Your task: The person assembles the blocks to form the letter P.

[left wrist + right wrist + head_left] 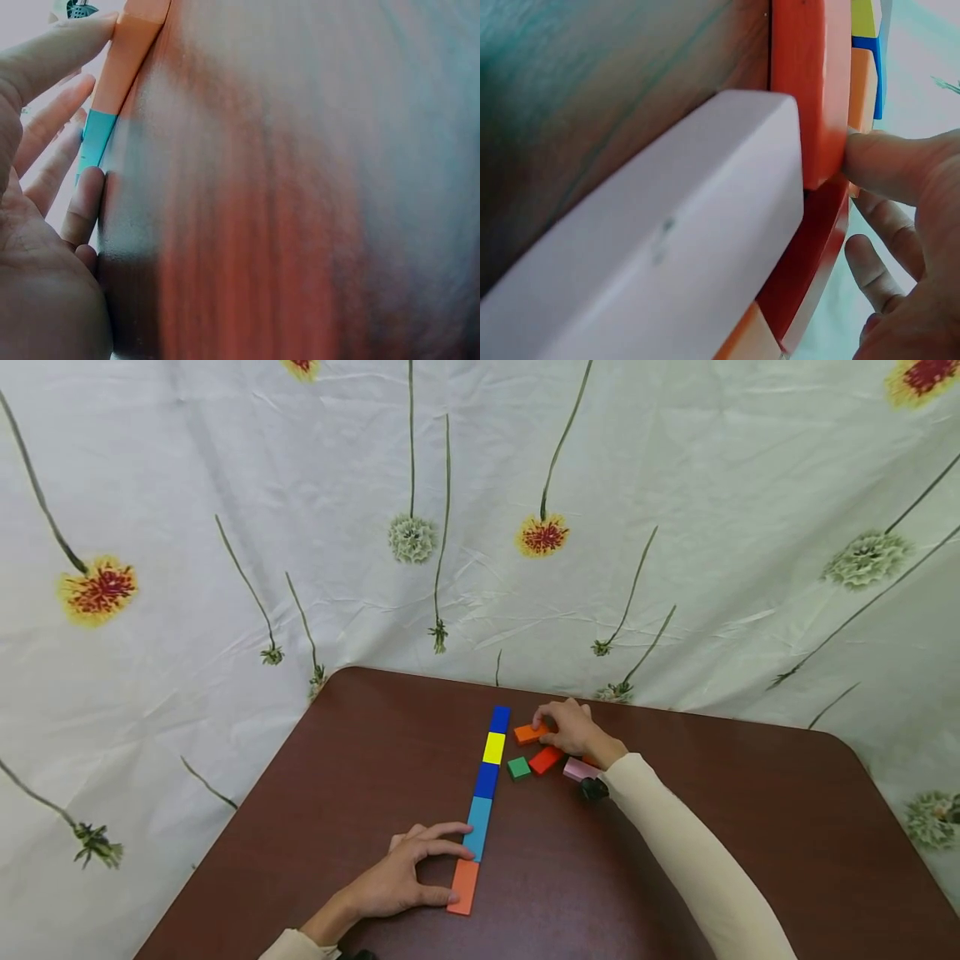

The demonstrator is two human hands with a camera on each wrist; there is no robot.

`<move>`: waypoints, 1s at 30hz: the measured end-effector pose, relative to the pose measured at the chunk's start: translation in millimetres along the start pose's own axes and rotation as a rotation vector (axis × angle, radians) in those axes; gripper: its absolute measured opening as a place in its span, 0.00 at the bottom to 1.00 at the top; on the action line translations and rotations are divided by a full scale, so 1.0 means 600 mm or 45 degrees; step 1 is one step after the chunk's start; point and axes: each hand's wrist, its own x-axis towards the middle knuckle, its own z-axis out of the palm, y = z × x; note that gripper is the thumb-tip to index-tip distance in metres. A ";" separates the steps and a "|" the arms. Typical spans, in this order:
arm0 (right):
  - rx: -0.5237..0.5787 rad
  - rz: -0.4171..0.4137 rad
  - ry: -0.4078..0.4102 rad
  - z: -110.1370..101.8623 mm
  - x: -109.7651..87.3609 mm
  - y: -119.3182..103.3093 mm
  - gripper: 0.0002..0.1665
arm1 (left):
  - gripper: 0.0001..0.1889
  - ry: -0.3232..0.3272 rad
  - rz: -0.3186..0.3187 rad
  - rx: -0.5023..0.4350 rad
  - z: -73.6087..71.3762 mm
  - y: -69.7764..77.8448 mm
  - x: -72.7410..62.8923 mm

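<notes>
A single-file row of flat blocks runs away across the table: a salmon block (463,887), a light blue block (477,831), a dark blue block (486,781), a yellow block (494,748) and another dark blue block (500,719). My left hand (397,877) lies along the row's left side, thumb at the salmon block and extended fingertips at the light blue one. Past the row's right side, my right hand (572,727) pinches an orange block (528,734) between index finger and thumb. In the right wrist view, the thumb overlaps the red block's edge.
Right of the row lie a green block (518,767), a red block (546,761) and a pink block (581,769); more blocks are partly hidden under the right hand. The brown table (675,860) meets a flowered cloth (480,527) behind its far edge.
</notes>
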 end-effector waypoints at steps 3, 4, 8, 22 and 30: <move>-0.010 0.018 0.002 0.000 -0.003 0.003 0.07 | 0.20 -0.001 -0.004 0.000 -0.001 0.000 0.001; -0.009 0.021 0.004 0.000 -0.004 0.004 0.07 | 0.20 -0.002 -0.006 0.002 -0.002 0.000 0.001; 0.001 0.011 0.008 0.000 -0.004 0.006 0.09 | 0.20 -0.002 -0.008 0.016 -0.003 0.000 0.002; 0.035 -0.045 0.016 0.002 -0.003 0.006 0.12 | 0.20 -0.003 -0.008 0.028 -0.006 0.000 0.002; 0.065 -0.012 0.053 0.006 -0.001 0.003 0.06 | 0.20 -0.004 -0.001 0.032 -0.007 0.002 0.002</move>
